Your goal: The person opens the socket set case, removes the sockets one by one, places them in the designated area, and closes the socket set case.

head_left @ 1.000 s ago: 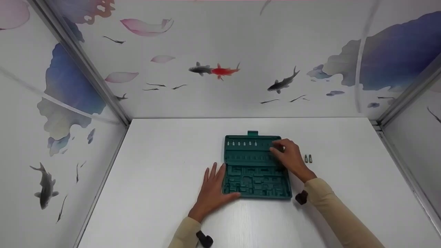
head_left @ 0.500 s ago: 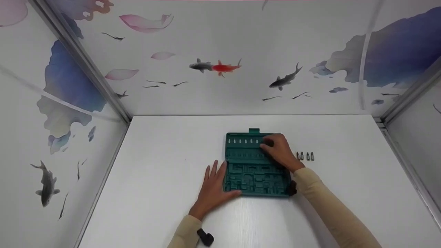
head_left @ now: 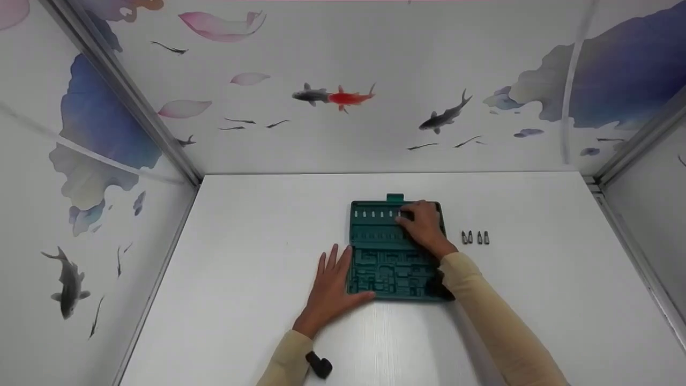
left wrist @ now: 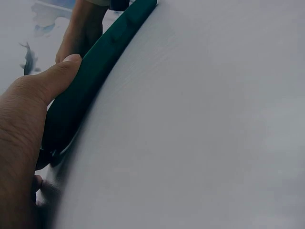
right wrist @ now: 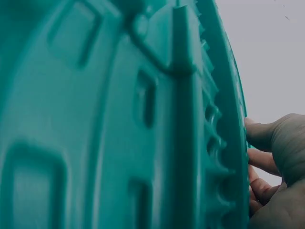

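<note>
Our right hand (head_left: pixel 424 226) is at the right end of the bit row (head_left: pixel 381 214), upper centre of the frame.
We see the open green case (head_left: pixel 375 245) right of centre, the row running left from the right hand's fingertips, each small bit's long axis up and down the frame; that hand is nearer the row than the left. Its thumb and forefinger curve toward the rightmost visible bit, but we cannot tell whether they pinch it. Our left hand (head_left: pixel 333 287) is spread at the case's lower-left corner, thumb along the lower edge. Four loose bits (head_left: pixel 479 237) stand or lie to the right.
</note>
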Demonstrator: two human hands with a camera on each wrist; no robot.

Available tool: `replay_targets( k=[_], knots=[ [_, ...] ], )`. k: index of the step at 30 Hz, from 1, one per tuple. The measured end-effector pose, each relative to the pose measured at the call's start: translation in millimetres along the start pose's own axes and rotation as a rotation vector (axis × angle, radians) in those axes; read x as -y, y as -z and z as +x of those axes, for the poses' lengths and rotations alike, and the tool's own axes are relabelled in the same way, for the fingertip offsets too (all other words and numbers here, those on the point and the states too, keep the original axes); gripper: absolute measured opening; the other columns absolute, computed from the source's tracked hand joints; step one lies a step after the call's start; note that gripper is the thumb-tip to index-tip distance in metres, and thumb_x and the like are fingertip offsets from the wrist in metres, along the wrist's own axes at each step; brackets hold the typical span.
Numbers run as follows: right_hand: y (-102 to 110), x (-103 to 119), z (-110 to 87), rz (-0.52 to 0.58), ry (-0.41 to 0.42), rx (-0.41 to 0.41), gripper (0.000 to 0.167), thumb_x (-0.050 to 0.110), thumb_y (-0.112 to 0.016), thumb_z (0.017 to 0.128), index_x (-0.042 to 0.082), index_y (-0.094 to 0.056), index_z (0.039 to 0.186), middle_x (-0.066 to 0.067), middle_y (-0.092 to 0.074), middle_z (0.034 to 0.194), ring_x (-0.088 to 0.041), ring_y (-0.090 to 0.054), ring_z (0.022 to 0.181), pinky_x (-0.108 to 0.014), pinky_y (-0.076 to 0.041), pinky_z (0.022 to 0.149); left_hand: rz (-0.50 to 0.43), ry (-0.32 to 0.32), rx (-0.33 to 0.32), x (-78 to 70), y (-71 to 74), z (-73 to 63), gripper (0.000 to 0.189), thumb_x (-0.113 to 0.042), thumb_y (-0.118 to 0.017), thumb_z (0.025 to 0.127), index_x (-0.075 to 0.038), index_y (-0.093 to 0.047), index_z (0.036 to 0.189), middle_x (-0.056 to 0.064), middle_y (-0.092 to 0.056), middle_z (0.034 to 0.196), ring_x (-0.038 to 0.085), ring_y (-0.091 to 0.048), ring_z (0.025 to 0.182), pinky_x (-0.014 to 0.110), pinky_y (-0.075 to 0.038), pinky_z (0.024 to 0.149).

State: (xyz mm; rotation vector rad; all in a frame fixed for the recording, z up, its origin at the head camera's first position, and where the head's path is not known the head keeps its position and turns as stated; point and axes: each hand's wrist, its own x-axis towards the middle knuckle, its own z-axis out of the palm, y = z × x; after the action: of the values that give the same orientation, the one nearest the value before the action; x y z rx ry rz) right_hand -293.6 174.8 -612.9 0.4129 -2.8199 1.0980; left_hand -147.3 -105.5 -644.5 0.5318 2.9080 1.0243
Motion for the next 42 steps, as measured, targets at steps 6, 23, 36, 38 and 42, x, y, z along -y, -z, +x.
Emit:
replay_targets(
  k=[6, 23, 36, 38, 42],
  knots=[
    [-2.1, 2.6, -0.4, 0.054, -0.059, -0.007, 0.039, 0.013, -0.073, 0.107, -0.011, -0.070, 0.138, -0.034, -0.061, 0.136, -0.053, -0.051, 0.132, -0.075, -0.032, 0.115, 0.006, -0.010, -0.006, -0.2, 1.6, 0.6, 0.123, -0.079, -0.073, 0.090, -0.008, -0.022, 0.177, 0.018, -0.020, 0.182, 0.036, -0.011, 0.171, 0.060, -0.007, 0.136],
    [-10.6, 2.6, -4.0, 0.166, -0.096, -0.111, 0.025, 0.004, -0.074, 0.103, -0.008, -0.075, 0.125, -0.027, -0.070, 0.128, -0.045, -0.062, 0.124, -0.065, -0.044, 0.113, -0.029, 0.004, 0.005, 3.3, -2.6, -5.2, 0.124, -0.082, -0.071, 0.090, -0.011, -0.020, 0.178, 0.016, -0.017, 0.183, 0.033, -0.007, 0.171, 0.057, -0.003, 0.137],
    [-13.6, 3.4, -3.2, 0.205, -0.098, -0.193, 0.018, 0.003, -0.076, 0.103, -0.010, -0.078, 0.116, -0.028, -0.073, 0.119, -0.045, -0.065, 0.117, -0.062, -0.049, 0.107, -0.024, 0.022, 0.012, 1.1, -1.2, -2.4, 0.125, -0.082, -0.071, 0.090, -0.011, -0.019, 0.178, 0.015, -0.017, 0.183, 0.031, -0.006, 0.171, 0.054, -0.002, 0.137],
    [-9.9, 4.4, -2.0, 0.257, -0.128, -0.174, 0.019, 0.004, -0.075, 0.104, -0.009, -0.077, 0.118, -0.028, -0.072, 0.122, -0.043, -0.065, 0.117, -0.058, -0.051, 0.106, -0.023, 0.017, 0.013, 1.2, -0.3, -1.0, 0.125, -0.082, -0.071, 0.090, -0.011, -0.019, 0.178, 0.014, -0.018, 0.183, 0.031, -0.006, 0.172, 0.054, -0.002, 0.137],
    [2.9, 6.1, -1.3, 0.365, -0.195, -0.128, 0.023, 0.009, -0.072, 0.108, -0.006, -0.075, 0.125, -0.024, -0.072, 0.128, -0.036, -0.066, 0.118, -0.051, -0.053, 0.105, -0.028, 0.001, 0.004, 0.8, 0.3, -0.4, 0.124, -0.080, -0.073, 0.090, -0.009, -0.021, 0.177, 0.016, -0.019, 0.183, 0.034, -0.008, 0.171, 0.057, -0.004, 0.137]
  ],
)
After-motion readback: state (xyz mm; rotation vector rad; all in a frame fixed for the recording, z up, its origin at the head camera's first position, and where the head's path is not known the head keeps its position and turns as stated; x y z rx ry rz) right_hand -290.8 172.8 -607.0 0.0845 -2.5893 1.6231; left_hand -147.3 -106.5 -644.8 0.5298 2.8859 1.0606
